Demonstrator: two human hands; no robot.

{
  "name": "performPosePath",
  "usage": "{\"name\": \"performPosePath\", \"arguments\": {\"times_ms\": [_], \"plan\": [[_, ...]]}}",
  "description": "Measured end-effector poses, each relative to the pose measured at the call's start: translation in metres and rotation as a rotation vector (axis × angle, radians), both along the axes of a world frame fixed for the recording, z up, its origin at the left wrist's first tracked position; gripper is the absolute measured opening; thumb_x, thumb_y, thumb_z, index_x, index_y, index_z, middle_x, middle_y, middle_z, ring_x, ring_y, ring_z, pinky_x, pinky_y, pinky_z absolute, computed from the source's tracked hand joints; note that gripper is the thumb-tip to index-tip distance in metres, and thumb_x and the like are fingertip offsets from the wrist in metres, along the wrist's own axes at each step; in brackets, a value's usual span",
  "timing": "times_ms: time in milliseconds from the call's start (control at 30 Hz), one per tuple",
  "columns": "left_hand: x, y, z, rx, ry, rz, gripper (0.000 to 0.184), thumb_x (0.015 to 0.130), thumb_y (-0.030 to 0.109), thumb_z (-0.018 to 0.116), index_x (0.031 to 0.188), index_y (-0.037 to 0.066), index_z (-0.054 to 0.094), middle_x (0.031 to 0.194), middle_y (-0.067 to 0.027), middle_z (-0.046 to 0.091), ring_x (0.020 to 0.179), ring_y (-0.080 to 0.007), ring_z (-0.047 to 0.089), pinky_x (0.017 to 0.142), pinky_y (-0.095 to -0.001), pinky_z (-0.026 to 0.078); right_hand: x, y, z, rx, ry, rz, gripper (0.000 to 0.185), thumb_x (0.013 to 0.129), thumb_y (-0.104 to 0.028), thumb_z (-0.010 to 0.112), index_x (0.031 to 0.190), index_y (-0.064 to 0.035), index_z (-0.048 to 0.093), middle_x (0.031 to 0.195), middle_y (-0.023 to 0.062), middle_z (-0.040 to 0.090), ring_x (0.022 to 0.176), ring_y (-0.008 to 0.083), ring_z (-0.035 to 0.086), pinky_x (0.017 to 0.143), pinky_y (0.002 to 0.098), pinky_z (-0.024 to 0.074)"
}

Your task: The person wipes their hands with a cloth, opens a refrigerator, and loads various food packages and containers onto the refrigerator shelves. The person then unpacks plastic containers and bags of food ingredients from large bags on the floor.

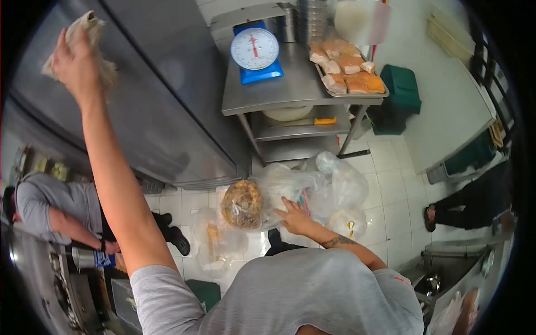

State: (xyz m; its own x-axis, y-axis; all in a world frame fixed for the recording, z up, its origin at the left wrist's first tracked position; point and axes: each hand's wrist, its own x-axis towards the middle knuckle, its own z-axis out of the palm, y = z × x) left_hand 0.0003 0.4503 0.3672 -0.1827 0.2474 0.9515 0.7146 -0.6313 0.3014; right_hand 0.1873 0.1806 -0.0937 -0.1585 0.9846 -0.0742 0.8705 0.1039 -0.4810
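Raised high at the upper left, my left hand (78,64) grips a beige cloth (92,30) against the grey metal door (167,117) of a tall cabinet. My right hand (293,216) is low in the middle, fingers spread over a clear plastic bag (279,187); whether it presses on it I cannot tell. Just left of that hand is a tied clear bag of brown, crumbly food (242,205). More pale plastic bags (340,178) lie to the right, one of them with a yellow tie (350,226). Another clear bag (215,237) lies to the left.
Ahead stands a steel table (296,84) with a blue dial scale (255,53) and a tray of orange and white pieces (349,67). On its lower shelf lies a yellow-handled knife (324,121). A green bin (399,92) is beside it. People stand at left (67,206) and right (474,201).
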Motion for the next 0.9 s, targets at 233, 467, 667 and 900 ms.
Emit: {"name": "performPosePath", "arguments": {"times_ms": [233, 467, 667, 900], "plan": [[0.030, 0.106, -0.175, 0.028, 0.189, 0.608, 0.077, 0.077, 0.034, 0.056, 0.134, 0.001, 0.016, 0.136, -0.0256, 0.016, 0.119, -0.0455, 0.026, 0.088, -0.0539, 0.031, 0.040, 0.098, 0.027, -0.170, 0.201, -0.411, 0.042, 0.075, -0.009, 0.053, 0.117, -0.0092, 0.048, 0.108, 0.0194, 0.051, 0.100, 0.0330, 0.048, 0.082, 0.0419, 0.0397], [0.001, 0.059, -0.362, -0.513, 0.232, 0.132, 0.069, 0.079, 0.008, 0.049, 0.135, -0.002, 0.009, 0.137, -0.0248, 0.017, 0.125, -0.0431, 0.016, 0.099, -0.0502, 0.016, 0.067, 0.194, 0.061, 0.519, 0.058, -0.430, 0.036, 0.071, -0.009, 0.056, 0.107, -0.0069, 0.053, 0.089, 0.0129, 0.054, 0.086, 0.0305, 0.051, 0.075, 0.0404, 0.0417], [-0.002, 0.059, -0.229, -0.168, -0.022, -0.125, 0.072, 0.079, 0.018, 0.054, 0.134, -0.001, 0.012, 0.135, -0.0255, 0.021, 0.125, -0.0432, 0.017, 0.100, -0.0481, 0.016, 0.086, 0.309, 0.073, 0.584, -0.070, -0.628, 0.052, 0.070, -0.016, 0.063, 0.116, -0.0003, 0.043, 0.104, 0.0156, 0.049, 0.099, 0.0318, 0.046, 0.085, 0.0407, 0.0377], [0.016, 0.108, -0.248, -0.162, 0.141, 0.278, 0.084, 0.072, 0.025, 0.062, 0.134, -0.001, 0.012, 0.137, -0.0246, 0.018, 0.123, -0.0452, 0.018, 0.092, -0.0542, 0.018, 0.107, 0.441, 0.072, 0.359, -0.074, -0.971, 0.087, 0.071, -0.039, 0.064, 0.130, 0.0074, 0.019, 0.135, 0.0221, 0.024, 0.127, 0.0327, 0.019, 0.102, 0.0452, 0.0191]]}}
